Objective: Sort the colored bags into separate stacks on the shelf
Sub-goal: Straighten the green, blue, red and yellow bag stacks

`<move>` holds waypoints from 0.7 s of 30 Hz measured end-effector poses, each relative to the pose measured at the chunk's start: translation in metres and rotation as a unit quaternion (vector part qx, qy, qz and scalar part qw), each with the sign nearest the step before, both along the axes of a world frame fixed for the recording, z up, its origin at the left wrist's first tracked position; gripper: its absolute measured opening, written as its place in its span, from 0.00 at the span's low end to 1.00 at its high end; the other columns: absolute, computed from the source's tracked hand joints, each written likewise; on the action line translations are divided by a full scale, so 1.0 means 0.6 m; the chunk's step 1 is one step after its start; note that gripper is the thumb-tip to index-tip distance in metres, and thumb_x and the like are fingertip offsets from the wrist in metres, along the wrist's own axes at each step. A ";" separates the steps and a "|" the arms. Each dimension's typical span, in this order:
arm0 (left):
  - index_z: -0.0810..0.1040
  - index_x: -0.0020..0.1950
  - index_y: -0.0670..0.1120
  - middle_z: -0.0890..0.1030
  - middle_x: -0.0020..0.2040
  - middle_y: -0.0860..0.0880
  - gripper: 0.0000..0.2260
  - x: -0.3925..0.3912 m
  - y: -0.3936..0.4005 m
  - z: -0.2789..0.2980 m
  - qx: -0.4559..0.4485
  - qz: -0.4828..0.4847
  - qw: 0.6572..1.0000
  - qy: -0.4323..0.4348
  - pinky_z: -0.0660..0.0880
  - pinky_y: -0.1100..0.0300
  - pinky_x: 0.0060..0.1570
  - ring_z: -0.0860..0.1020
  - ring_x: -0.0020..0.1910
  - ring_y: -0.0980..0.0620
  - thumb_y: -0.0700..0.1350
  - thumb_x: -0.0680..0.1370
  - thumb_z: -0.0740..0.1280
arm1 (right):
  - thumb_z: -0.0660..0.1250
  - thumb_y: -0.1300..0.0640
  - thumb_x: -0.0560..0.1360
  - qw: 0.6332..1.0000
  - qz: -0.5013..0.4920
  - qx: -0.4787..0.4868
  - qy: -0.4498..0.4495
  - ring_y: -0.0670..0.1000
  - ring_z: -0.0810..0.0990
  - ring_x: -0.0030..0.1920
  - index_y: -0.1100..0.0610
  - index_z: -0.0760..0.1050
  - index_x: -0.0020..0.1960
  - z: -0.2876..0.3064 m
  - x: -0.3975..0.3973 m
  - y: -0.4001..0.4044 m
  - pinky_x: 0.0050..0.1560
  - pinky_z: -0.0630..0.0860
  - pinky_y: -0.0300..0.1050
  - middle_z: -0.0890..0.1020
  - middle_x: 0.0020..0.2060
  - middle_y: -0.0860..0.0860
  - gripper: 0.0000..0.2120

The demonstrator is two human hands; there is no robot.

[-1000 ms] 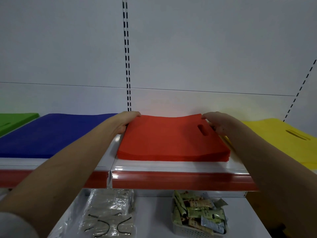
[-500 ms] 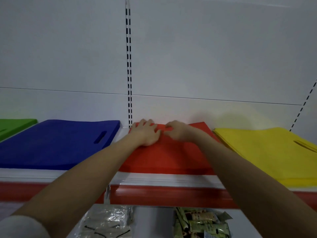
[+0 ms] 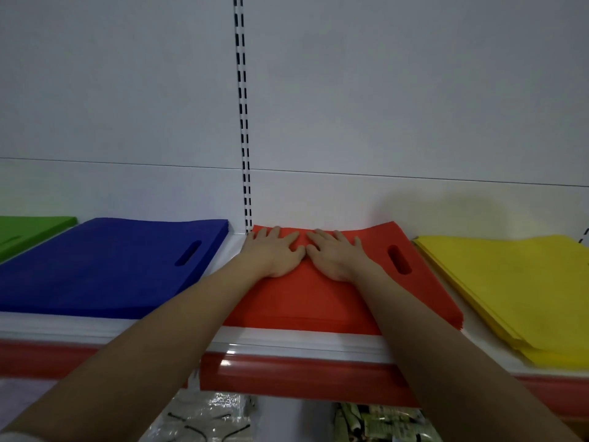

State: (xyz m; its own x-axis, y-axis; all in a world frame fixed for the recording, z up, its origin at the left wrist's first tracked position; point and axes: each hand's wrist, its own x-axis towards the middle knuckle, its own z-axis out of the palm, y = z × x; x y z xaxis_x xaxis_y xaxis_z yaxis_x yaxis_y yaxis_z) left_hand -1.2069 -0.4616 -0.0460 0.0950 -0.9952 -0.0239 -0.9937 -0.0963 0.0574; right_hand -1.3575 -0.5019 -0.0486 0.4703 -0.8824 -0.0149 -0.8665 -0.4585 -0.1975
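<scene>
1. Flat on the red stack (image 3: pixel 306 301) lie both hands, palms down, side by side near the back edge of the shelf (image 3: pixel 287 342).
2. Left hand (image 3: pixel 274 253): fingers straight and slightly spread, pressing the top red bag; its grip holds nothing, it only presses.
3. Right hand (image 3: pixel 334 255): likewise flat, fingers straight and a little fanned, pressing the same bag just beside the left hand; the two thumbs touch or nearly touch, I cannot tell which.
4. Both forearms reach up over the shelf's front edge, which carries a glossy red strip (image 3: pixel 287 378).
5. Red stack: in the middle of the shelf, its back edge against the white back wall (image 3: pixel 382 106), its front edge close to the shelf's front edge. A slot handle (image 3: pixel 399 260) shows on its right part, to the right of the right hand.
6. Blue stack (image 3: pixel 105 266): to the left of the red one, apart from it by a strip of bare shelf; its slot handle sits toward its right side.
7. Green stack (image 3: pixel 28 229): at the far left end of the shelf, only partly in view.
8. Yellow stack (image 3: pixel 510 288): to the right of the red one, near it, its bags a little fanned at the left edge.
9. A slotted upright (image 3: pixel 243 122) runs up the back wall, meeting the shelf at the red stack's back left corner.
10. Below the shelf: clear packets (image 3: pixel 207 419) on the left, green packets (image 3: pixel 382 422) on the right, both partly cut off.
</scene>
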 end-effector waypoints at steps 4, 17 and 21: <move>0.44 0.79 0.60 0.47 0.81 0.46 0.26 0.001 0.003 -0.009 -0.004 -0.001 1.000 0.001 0.41 0.42 0.76 0.44 0.79 0.42 0.63 0.81 0.42 | 0.43 0.44 0.83 1.000 0.000 0.002 -0.005 0.55 0.45 0.79 0.45 0.48 0.80 -0.003 0.000 -0.002 0.75 0.40 0.66 0.49 0.80 0.45 0.26; 0.45 0.78 0.65 0.47 0.81 0.47 0.25 0.002 0.003 -0.008 0.005 0.003 1.000 0.012 0.40 0.41 0.75 0.44 0.79 0.43 0.65 0.80 0.41 | 0.42 0.26 0.75 0.994 -0.035 0.009 0.105 0.51 0.43 0.79 0.38 0.44 0.79 0.020 -0.087 -0.011 0.73 0.37 0.69 0.46 0.80 0.43 0.36; 0.45 0.78 0.65 0.48 0.81 0.47 0.25 0.004 0.001 -0.009 0.000 -0.001 1.000 0.011 0.41 0.41 0.75 0.45 0.79 0.43 0.65 0.80 0.40 | 0.43 0.26 0.75 0.991 -0.075 0.000 0.111 0.53 0.41 0.79 0.37 0.44 0.78 0.023 -0.146 -0.020 0.73 0.43 0.70 0.44 0.79 0.41 0.35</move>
State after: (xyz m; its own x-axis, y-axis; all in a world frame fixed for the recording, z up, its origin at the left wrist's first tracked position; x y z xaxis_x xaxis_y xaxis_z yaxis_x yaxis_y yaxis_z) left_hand -1.2048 -0.4611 -0.0516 0.0926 -0.9953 -0.0266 -0.9924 -0.0944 0.0791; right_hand -1.4452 -0.5141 -0.0346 0.3197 -0.9419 -0.1032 -0.9467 -0.3220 0.0057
